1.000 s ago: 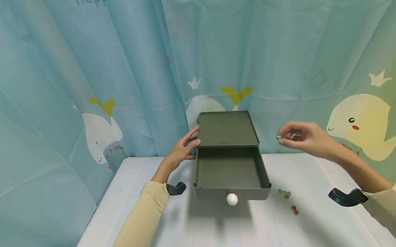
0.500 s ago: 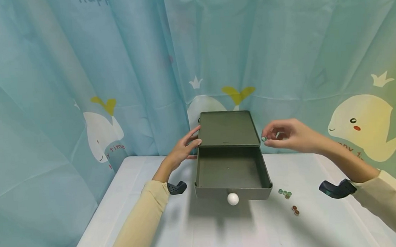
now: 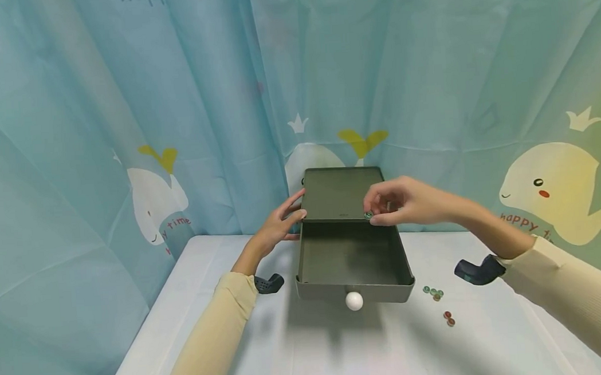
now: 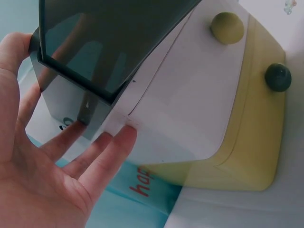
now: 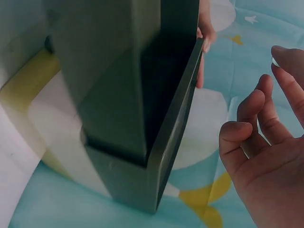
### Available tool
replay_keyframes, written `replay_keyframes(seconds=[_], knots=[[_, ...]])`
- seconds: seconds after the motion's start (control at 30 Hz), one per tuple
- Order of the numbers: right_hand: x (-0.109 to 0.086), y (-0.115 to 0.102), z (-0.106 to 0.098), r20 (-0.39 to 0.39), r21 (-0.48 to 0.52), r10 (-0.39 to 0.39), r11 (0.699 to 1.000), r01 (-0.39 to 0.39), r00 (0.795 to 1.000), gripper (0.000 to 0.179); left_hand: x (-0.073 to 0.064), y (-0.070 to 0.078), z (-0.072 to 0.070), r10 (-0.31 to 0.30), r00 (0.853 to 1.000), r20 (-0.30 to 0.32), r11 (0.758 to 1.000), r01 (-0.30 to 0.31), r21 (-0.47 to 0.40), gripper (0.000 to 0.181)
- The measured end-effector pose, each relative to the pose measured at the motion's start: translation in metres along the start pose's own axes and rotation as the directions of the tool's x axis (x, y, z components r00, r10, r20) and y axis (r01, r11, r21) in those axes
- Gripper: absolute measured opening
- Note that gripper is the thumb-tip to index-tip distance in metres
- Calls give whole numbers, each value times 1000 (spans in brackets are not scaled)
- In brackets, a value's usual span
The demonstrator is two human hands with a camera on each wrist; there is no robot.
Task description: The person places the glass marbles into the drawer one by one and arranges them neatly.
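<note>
A small drawer cabinet has a dark green top point(image 3: 334, 192); its top drawer point(image 3: 323, 291), with a white knob point(image 3: 354, 301), is pulled out. My left hand point(image 3: 276, 226) lies against the cabinet's left side, fingers spread and thumb at the top edge. Between the thumb and fingertip of my right hand point(image 3: 410, 201) a green glass marble point(image 3: 368, 215) is pinched, held above the drawer's back right part. In the right wrist view only a sliver of the marble point(image 5: 274, 62) shows. The drawer's bare floor shows, shaded by my right hand.
Several green marbles point(image 3: 433, 292), one of them brownish, and two red-brown marbles point(image 3: 449, 318) lie right of the drawer. Below the green part come a white drawer point(image 4: 190, 95) and a yellow drawer point(image 4: 259, 123). A whale-print curtain point(image 3: 212, 101) hangs behind the table point(image 3: 238, 352).
My right hand has moved left with the marble, from beside the cabinet to over the drawer. The left hand has stayed at the cabinet's side.
</note>
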State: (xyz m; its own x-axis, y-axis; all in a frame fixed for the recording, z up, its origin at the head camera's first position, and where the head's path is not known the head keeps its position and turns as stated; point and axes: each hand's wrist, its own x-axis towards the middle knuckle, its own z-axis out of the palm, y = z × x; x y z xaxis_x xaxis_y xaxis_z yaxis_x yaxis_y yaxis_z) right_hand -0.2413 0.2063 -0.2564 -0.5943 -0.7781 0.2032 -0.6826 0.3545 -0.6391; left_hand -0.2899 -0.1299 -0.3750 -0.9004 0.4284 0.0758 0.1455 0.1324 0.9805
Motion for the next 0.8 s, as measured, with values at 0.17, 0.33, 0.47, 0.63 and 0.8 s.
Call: replay_keyframes(seconds=[0.17,0.33,0.47,0.63,0.8], knots=[[20,-4,6,76,38,-12,999,9,997,11,1,0,0,-1,1000,-3,1000,1,-6,61],[38,-5,15,140,82,-57,996,45,989,11,1,0,1,-11,1000,-12,1000,11,-10,61],[50,-5,25,177,97,-88,993,72,980,10,1,0,1,-13,1000,-15,1000,13,-7,61],[65,-6,36,222,116,-123,988,100,967,9,2,0,0,-14,1000,-20,1000,14,-6,60],[75,-7,46,268,143,-127,986,91,955,9,2,0,0,-19,1000,-20,1000,19,-5,59]])
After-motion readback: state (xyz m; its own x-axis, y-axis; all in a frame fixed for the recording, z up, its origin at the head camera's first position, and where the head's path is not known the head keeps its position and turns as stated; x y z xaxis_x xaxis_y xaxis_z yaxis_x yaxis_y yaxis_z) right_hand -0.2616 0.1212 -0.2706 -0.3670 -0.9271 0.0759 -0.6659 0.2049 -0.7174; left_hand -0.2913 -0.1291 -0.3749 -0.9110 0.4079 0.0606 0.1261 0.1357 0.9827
